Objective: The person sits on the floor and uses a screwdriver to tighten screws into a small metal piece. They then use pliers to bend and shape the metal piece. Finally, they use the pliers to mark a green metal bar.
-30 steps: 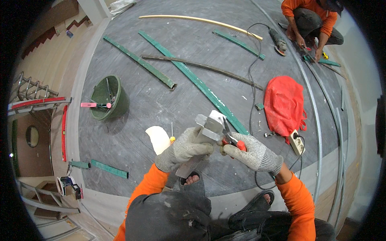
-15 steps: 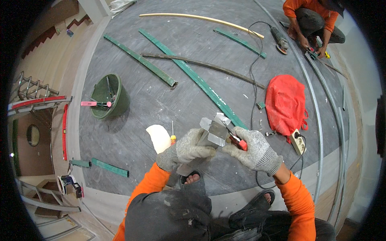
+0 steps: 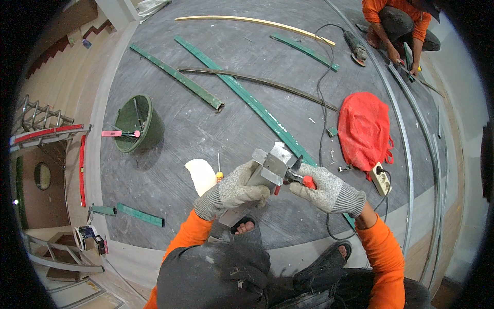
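Observation:
My left hand, in a grey knit glove, is closed around a piece of thin metal channel. The channel's end points away from me, with several metal flaps bent outward. In my right hand, gloved alike, is a pair of red-handled pliers. Their dark jaws are at the right-hand flap of the channel; whether they pinch it I cannot tell. Just beyond my left hand lie a curved cream-coloured piece and a screwdriver with a yellow handle. My fingers hide part of the channel's body.
A dark green bucket with tools stands left. Green metal strips cross the grey floor. Right are a red bag, a power strip and long metal rails. An angle grinder lies near a crouching person.
The channel has shifted slightly left and its flaps face me more. The pliers have turned, their jaws now against the right flap. The other person's hands have moved slightly.

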The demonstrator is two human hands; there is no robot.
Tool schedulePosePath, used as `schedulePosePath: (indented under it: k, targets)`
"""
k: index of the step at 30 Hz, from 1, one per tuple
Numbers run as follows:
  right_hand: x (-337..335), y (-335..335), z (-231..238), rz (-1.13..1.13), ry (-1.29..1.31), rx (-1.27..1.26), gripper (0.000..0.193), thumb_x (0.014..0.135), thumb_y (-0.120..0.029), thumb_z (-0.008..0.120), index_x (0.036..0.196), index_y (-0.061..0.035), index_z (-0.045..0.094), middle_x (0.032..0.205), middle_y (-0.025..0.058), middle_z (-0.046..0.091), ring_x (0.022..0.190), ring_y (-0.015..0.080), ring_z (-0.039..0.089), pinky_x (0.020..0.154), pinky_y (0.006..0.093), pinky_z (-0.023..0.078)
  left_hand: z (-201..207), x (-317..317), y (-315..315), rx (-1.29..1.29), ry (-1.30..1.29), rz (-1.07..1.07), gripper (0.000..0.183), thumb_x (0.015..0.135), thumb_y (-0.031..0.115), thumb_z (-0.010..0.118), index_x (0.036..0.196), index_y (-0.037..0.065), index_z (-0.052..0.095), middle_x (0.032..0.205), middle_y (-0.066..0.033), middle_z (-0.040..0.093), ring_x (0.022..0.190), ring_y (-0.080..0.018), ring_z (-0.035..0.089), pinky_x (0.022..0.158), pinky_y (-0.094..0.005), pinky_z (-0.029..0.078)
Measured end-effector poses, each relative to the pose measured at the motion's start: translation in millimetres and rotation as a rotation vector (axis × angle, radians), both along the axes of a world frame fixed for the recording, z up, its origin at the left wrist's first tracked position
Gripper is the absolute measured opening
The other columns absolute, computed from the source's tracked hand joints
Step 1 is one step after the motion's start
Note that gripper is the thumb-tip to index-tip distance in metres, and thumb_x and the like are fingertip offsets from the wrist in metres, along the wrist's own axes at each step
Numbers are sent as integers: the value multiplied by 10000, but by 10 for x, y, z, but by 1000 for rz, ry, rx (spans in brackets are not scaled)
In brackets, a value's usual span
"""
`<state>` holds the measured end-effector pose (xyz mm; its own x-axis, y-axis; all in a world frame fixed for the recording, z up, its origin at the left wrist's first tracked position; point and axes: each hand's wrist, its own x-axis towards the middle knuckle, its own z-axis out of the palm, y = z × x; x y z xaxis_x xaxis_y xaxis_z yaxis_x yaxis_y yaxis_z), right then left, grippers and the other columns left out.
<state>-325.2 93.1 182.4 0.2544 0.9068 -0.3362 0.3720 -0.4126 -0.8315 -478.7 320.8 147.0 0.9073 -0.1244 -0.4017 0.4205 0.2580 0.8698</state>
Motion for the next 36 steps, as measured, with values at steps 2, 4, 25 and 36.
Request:
schedulePosePath:
  k: [2,4,25,36]
  targets:
    - [-19,6,-85,6,89,110,470,1018,-361,634,1327,-9,596,1274,240,660,1217,367,641,990,407,516,16,-16,-23,72,16,45,584,790,196,730,1322,5,582,1141,-96,674,1023,-182,656,927,-358,537]
    - [-76,37,-83,-28,79,88,513,1016,-364,639,1369,2,573,1310,259,638,1265,368,615,1038,405,498,-66,-4,13,199,-72,18,579,797,219,768,1316,28,597,1160,-89,680,1058,-183,659,950,-361,531]
    - [-205,82,-36,-131,-114,120,520,996,-288,665,1415,-5,547,1330,271,629,1228,406,625,1022,447,500,-333,-96,-135,221,-280,313,709,994,586,614,1409,20,518,1236,-94,656,1093,-178,659,931,-341,554]
    - [-220,66,-63,-166,-184,141,423,1007,-322,646,1278,2,616,1167,265,676,1109,427,659,936,463,523,-120,-24,-141,800,-488,283,631,958,543,669,1265,-2,583,927,-136,714,849,-250,717,728,-373,551]
